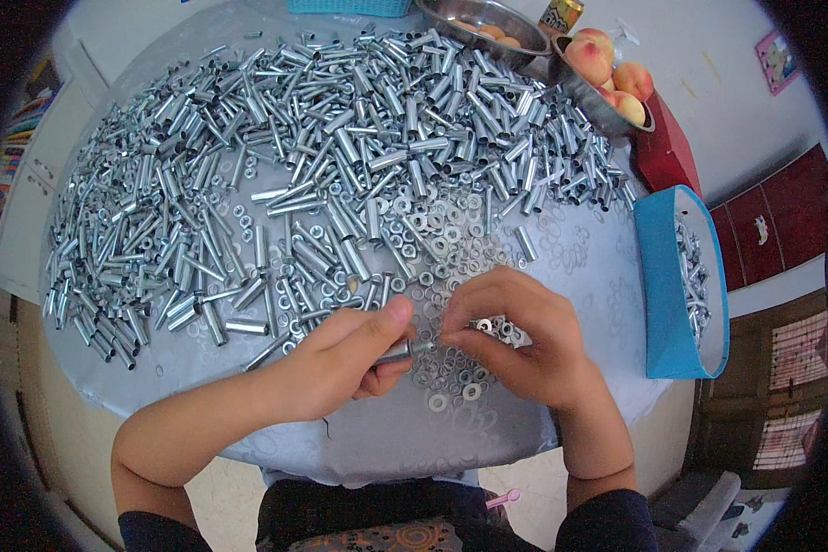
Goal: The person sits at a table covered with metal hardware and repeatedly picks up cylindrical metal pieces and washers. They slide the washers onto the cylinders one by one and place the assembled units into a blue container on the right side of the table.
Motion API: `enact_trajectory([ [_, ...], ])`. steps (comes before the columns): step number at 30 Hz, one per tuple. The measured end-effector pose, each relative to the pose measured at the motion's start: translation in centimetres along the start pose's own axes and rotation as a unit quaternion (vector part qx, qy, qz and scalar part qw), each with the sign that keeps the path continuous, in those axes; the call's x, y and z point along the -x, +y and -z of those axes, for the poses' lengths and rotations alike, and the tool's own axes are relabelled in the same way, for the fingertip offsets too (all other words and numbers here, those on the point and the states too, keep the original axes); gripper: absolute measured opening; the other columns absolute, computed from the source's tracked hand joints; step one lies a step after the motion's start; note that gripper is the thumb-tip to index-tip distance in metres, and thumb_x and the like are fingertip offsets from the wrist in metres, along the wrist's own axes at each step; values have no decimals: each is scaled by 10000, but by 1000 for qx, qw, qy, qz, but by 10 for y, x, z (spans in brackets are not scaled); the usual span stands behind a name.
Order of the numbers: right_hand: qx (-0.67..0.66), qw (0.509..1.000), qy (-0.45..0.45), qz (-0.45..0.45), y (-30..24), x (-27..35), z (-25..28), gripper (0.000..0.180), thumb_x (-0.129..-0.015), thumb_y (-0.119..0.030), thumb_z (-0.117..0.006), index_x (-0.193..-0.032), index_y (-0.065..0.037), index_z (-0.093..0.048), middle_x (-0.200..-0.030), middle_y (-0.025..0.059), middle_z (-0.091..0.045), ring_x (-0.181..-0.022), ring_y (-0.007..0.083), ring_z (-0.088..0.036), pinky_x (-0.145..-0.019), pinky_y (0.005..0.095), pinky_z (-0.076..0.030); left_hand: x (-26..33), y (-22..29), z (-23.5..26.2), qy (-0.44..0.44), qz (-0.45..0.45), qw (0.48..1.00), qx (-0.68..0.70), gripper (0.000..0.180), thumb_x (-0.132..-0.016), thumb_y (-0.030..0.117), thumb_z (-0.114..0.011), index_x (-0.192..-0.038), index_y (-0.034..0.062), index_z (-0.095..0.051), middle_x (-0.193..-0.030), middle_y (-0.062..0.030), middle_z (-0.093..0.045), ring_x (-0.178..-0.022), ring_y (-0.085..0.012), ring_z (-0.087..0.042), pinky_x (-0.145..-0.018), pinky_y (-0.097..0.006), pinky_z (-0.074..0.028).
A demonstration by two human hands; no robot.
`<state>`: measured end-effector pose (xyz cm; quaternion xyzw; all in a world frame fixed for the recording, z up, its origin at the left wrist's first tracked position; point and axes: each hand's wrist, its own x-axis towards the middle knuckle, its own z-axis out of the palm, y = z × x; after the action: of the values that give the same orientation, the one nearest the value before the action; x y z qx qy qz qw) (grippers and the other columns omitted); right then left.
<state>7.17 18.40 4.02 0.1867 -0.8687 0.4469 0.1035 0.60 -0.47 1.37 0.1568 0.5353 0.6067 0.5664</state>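
Observation:
Near the table's front edge, my left hand [350,354] is closed around a sleeve anchor bolt [397,353], its threaded tip pointing right. My right hand [529,340] faces it, thumb and forefinger pinched together close to that tip. A small cluster of washers and nuts [499,327] sits in the curl of its fingers. Whether the pinch itself holds a ring at the bolt's end is too small to make out. Loose flat washers [439,402] and spring rings lie on the tablecloth [368,437] between and below my hands.
A wide heap of metal sleeves and bolts [340,110] covers the far and left table. At right stands a blue box [664,285] with metal parts inside. Far off are a bowl of peaches [607,115], a steel bowl of eggs [451,28], a can [561,15] and a blue basket [350,5].

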Motion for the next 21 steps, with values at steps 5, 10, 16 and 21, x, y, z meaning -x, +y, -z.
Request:
enact_trajectory([
  [5,-13,1000,14,-16,-3,3,-7,156,-710,-39,-647,-845,-40,-569,-827,85,-585,-789,255,-571,-708,333,-448,-1,-1,0,16,10,1000,-3,523,-902,526,-237,-606,110,-348,-534,40,-290,-461,-60,-227,-420,-216,-190],
  [10,-1,1000,-8,25,-2,5,-7,180,-707,-27,-647,-869,-41,-571,-867,93,-576,-814,248,-570,-701,332,-455,0,0,-1,19,18,1000,3,524,-901,528,-236,-616,106,-362,-542,37,-305,-465,-63,-234,-424,-217,-192],
  [16,13,998,35,53,-3,5,-13,271,-631,25,-695,-884,-47,-631,-867,85,-590,-777,203,-589,-676,282,-472,-1,3,-1,27,15,999,9,537,-898,538,-223,-616,104,-363,-536,27,-311,-465,-68,-236,-428,-218,-196],
  [21,7,998,3,61,-3,4,-12,372,-629,12,-698,-986,-64,-629,-944,96,-573,-815,211,-582,-703,292,-470,-1,-1,1,52,2,999,17,546,-894,547,-217,-614,101,-363,-528,21,-314,-460,-74,-243,-430,-220,-201],
])
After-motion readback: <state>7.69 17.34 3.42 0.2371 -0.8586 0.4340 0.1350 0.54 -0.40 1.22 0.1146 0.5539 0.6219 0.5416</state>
